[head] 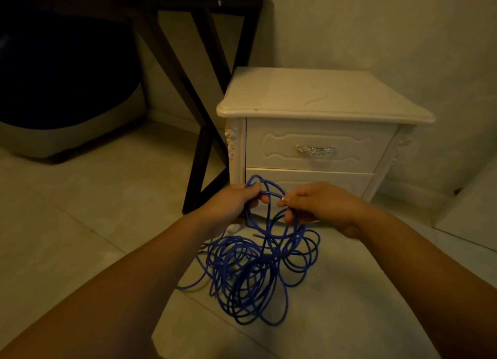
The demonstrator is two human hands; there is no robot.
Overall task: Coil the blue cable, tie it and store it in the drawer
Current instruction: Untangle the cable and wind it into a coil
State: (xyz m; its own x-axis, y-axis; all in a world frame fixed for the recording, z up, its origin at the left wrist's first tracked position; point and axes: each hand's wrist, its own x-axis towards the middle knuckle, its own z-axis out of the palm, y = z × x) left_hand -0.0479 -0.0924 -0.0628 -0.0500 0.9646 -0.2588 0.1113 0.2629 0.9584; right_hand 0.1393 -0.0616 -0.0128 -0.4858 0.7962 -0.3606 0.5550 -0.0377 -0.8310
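A long blue cable (252, 272) lies in a loose tangle of several loops on the tiled floor, in front of a white nightstand (320, 97). My left hand (234, 202) grips a small loop of the cable, which rises above my fingers. Just to its right, my right hand (320, 205) pinches a strand that runs down into the tangle. The upper drawer (271, 146) with its silver handle (315, 150) is closed. The lower drawer (349, 181) sits behind my hands and is partly hidden.
A dark table with black crossed legs (204, 132) stands left of the nightstand. A dark rounded object with a grey base (67, 132) sits under it at far left. A small white thing (233, 228) lies on the floor below my left wrist. Walls close in behind and right.
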